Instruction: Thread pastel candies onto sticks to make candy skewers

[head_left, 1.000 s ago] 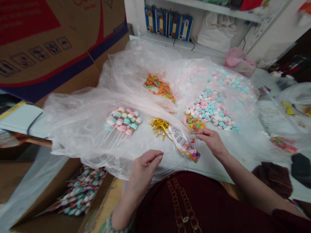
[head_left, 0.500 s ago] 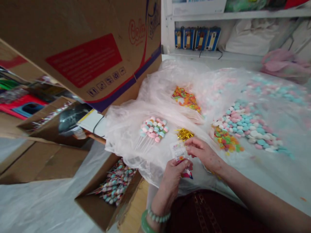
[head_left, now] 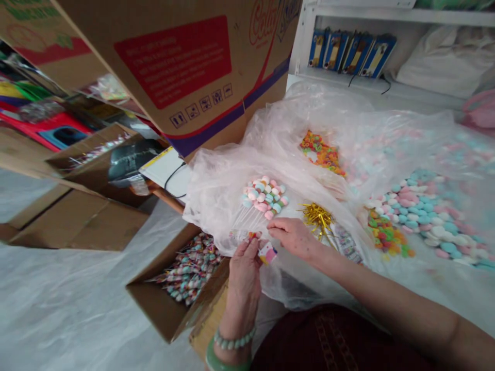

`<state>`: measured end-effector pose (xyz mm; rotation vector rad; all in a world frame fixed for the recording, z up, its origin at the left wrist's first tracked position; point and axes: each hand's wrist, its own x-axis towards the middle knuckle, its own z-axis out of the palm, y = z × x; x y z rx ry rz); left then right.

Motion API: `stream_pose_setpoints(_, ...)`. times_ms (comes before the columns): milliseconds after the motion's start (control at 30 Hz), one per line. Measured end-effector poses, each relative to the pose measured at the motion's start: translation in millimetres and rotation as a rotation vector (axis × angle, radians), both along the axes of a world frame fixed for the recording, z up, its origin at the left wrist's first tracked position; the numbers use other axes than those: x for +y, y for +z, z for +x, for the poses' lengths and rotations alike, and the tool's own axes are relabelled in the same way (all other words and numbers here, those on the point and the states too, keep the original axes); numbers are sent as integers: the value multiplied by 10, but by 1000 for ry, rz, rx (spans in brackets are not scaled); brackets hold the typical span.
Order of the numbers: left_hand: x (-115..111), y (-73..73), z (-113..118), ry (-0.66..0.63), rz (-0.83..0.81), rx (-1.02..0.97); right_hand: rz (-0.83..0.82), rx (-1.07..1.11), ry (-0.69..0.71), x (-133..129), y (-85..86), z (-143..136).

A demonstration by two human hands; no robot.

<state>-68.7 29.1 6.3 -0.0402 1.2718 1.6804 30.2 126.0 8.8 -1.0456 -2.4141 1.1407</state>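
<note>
Pinched between thumb and fingers of the left hand [head_left: 244,257] is a small printed wrapper [head_left: 267,252], its colored end poking out on the right side of the fingertips. The right hand [head_left: 294,237] has its fingers curled together just beside it; whether they grip anything, I cannot tell.

Both hands work near the left front edge of the crumpled plastic sheet [head_left: 216,175], which droops beside an open box [head_left: 154,304] full of candy sticks [head_left: 193,268]. A large carton [head_left: 174,56] walls off the far left. The right forearm crosses low over the front of the sheet.

Just beyond the fingertips lie the marshmallow skewers [head_left: 265,196], heads away from the person and sticks slanting toward the left hand. Gold ties [head_left: 317,216] sit right of them, close to more wrappers [head_left: 348,245]; gummy rings [head_left: 386,234] and loose marshmallows [head_left: 421,206] spread farther right.

Pointing forward, the left hand comes up from below with its back showing, while the right reaches in from the right, knuckles up and fingertips leftward.
</note>
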Motion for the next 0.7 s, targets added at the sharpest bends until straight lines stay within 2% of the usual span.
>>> stream_pose_setpoints(100,-51,27,-169,34,-37,2,191,-225,93,60,-114,-193)
stream_pose_setpoints(200,-91,53,-232,-1,-76,-11,248,-341,119,49,-202,-257)
stream_pose_setpoints(400,-120,31,-220,-77,-87,31,233,-362,-26,-13,-226,90)
stream_pose_setpoints(500,-81,25,-218,-113,-92,37,58,-188,-234,2,-239,312)
stream_pose_setpoints(600,-25,63,-207,-125,-81,-12,-336,65,-528,54,-240,488)
stream_pose_setpoints(700,34,140,-182,-52,-16,-115,-703,235,-661,123,-191,623)
